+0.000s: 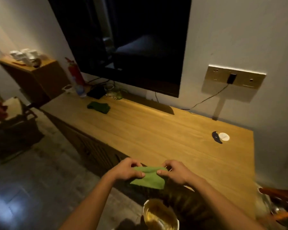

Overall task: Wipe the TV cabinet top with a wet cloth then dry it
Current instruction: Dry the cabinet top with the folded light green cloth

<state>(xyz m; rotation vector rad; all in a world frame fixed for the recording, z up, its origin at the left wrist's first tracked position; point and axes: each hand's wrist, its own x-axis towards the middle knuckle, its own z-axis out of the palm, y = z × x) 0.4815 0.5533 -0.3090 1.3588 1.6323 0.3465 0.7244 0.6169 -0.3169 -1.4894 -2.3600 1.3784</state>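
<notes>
A light green cloth [150,179] hangs between my two hands just in front of the near edge of the wooden TV cabinet top [156,130]. My left hand [128,170] pinches its left upper corner and my right hand [175,171] pinches its right upper corner. A second, darker green cloth [99,107] lies crumpled on the cabinet top at the far left, near the TV. Below my hands stands a metal bowl [160,214] holding liquid.
A wall-mounted black TV [123,39] hangs over the cabinet. Bottles, a glass jar and a black box [96,92] crowd the far left end. A white round lid with a dark object [223,136] lies at the right. A socket panel with a cable [233,77] is on the wall.
</notes>
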